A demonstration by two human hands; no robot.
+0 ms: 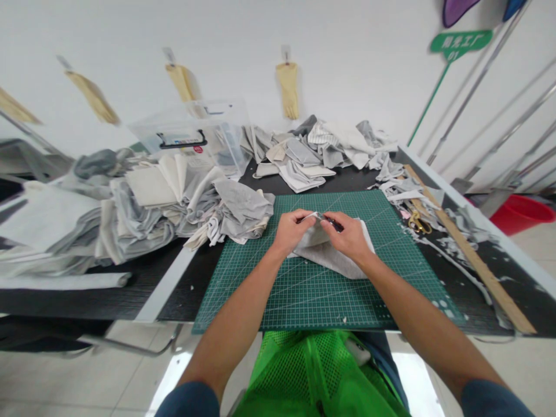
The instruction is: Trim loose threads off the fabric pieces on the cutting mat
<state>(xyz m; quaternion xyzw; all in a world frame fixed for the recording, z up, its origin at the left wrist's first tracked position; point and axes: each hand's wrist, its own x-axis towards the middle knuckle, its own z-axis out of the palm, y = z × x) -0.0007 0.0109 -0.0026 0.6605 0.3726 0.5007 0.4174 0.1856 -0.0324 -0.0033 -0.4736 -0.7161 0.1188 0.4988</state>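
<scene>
Centre of frame: both my hands meet over the grey fabric piece (324, 255), which lies on the green cutting mat (269, 289), on the desk (130, 289). The left hand (290, 230) is pinched closed on the fabric's upper edge, holding a thin pale strip up between thumb and fingers. The right hand (350, 236) is closed around a small dark tool (332, 222) (cutter or snips, cannot tell which), its tip pointing left toward the left fingertips.

Key relation: the fabric sits directly under and just below the hands, its long axis running from centre toward lower right of the frame. The edge being worked is the top one, between the two hands, which nearly touch. Both hands are about equally near it; the right forearm lies over the fabric's right part.

Around it: heaps of grey and cream cloth scraps (174, 202) at left and top centre, a wooden ruler (469, 255) along the right, gold-handled scissors (417, 223) just beside it, a green mesh bag (313, 370) at bottom centre.
</scene>
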